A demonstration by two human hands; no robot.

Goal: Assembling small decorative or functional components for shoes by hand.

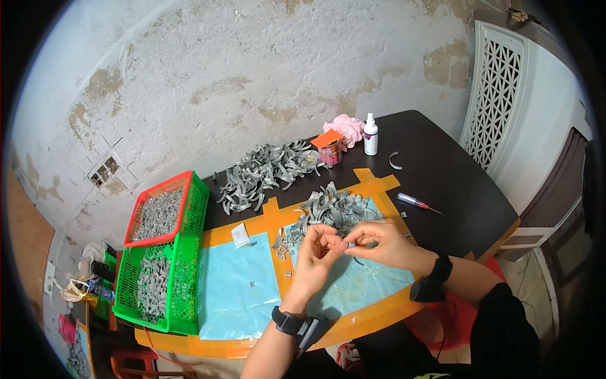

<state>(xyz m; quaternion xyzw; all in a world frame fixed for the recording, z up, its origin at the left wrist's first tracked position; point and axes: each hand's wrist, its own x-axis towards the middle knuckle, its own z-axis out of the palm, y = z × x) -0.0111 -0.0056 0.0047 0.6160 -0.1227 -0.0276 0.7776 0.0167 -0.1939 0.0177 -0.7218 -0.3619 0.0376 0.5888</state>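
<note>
My left hand (317, 252) and my right hand (379, 242) meet above the blue plastic sheet (237, 294), fingertips pinched together. Between them is a small grey piece (351, 245), mostly covered by the fingers, so its exact shape cannot be made out. Just beyond my hands lies a heap of curved grey strips (328, 205), with small grey bits (281, 247) scattered at its left side. A larger pile of curved grey strips (268, 172) spreads over the dark table (470, 183) farther back.
On the left, a red basket (187, 208) sits on a green basket (183, 297), both filled with small grey pieces. At the back stand an orange-topped can (329, 153), a pink cloth (349, 128) and a white spray bottle (370, 139). A screwdriver (413, 201) lies right; a white packet (240, 235) lies left.
</note>
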